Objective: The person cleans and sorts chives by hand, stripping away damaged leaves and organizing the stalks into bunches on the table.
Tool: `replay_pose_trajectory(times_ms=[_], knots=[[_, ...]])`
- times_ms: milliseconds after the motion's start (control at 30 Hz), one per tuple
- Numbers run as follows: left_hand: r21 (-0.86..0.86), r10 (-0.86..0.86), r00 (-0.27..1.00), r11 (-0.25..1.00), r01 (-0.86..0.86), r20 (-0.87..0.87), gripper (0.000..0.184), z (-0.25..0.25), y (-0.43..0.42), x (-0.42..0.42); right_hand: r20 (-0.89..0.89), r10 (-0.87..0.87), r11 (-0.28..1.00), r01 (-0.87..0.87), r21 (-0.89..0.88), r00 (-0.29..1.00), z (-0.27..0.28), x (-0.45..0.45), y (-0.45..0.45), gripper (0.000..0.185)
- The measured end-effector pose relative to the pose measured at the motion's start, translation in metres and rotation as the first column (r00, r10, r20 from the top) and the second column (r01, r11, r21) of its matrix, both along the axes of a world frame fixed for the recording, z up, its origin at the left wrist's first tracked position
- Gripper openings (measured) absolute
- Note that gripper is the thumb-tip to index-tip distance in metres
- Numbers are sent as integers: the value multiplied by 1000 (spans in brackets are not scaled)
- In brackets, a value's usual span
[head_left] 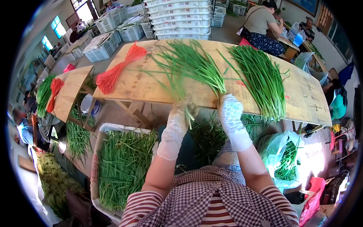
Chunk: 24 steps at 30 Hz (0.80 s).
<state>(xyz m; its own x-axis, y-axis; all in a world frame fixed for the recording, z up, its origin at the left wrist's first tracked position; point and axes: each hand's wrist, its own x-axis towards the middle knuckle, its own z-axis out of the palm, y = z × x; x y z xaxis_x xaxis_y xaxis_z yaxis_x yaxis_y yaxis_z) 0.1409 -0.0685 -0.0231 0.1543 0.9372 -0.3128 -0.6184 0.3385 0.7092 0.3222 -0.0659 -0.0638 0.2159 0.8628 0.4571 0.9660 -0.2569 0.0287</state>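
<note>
My left hand (179,115), in a thin white patterned glove, is closed around the lower stems of a small bunch of garlic chives (174,84); the bunch and fingers are smeared by motion. My right hand (230,109), gloved alike, grips the pale stem ends of a fuller bunch of chives (208,72) whose leaves lie across the wooden table (302,89). To the right of it rests a thick pile of chives (261,81), stems toward me. A sheaf of red ties (119,70) lies at the table's left.
Below left stands a white crate (94,170) filled with chives. A clear plastic bag (297,142) with greens is at lower right. Stacked white crates (177,19) rise behind the table. Another person (261,24) sits at the back right; a second table (73,89) is at left.
</note>
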Motion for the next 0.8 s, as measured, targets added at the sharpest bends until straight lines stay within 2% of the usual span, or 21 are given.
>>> replay_pose_trajectory(times_ms=[67, 100, 167, 267, 300, 400, 433, 533, 667, 767, 800], knots=[[42, -92, 996, 995, 92, -5, 15, -6, -7, -3, -69, 66, 998, -67, -1, 995, 2, 1, 4, 30], [-27, -44, 995, 999, 42, -94, 12, -2, -10, 0, -204, 119, 993, -117, 24, 972, 14, -1, -2, 29], [-65, -56, 994, 997, 50, -92, 10, -6, -12, 1, -458, 222, 975, -208, 82, 861, 42, -12, -26, 27], [-121, -53, 991, 992, 38, -125, 9, -12, -10, 6, -852, 272, 938, -321, 132, 447, 20, -19, -42, 19], [-139, -53, 988, 990, 33, -142, 10, -13, -8, 8, -853, 253, 943, -313, 113, 455, 30, -28, -55, 15], [-91, -89, 986, 993, 77, -142, 12, -24, -4, 8, -965, 162, 924, -374, 76, 206, 10, -28, -61, 34], [-67, -113, 988, 992, 106, -109, 11, -26, -6, 8, -993, 90, 925, -364, 110, -71, 17, -30, -61, 30], [-19, -145, 989, 989, 145, -42, 11, -30, -10, 12, -983, 95, 935, -326, 143, -159, 15, -31, -47, 28], [-77, -30, 998, 997, 26, -48, 12, -35, -5, 11, -984, 68, 932, -343, 121, -163, 5, -25, -51, 23], [-61, 13, 999, 998, -16, -50, 15, -34, 0, 0, -1000, -24, 827, -562, -27, 13, -6, -8, -78, 22], [-40, 14, 999, 999, -16, -47, 17, -33, 1, -2, -907, -35, 695, -642, -324, 419, 6, -6, -87, 22]])
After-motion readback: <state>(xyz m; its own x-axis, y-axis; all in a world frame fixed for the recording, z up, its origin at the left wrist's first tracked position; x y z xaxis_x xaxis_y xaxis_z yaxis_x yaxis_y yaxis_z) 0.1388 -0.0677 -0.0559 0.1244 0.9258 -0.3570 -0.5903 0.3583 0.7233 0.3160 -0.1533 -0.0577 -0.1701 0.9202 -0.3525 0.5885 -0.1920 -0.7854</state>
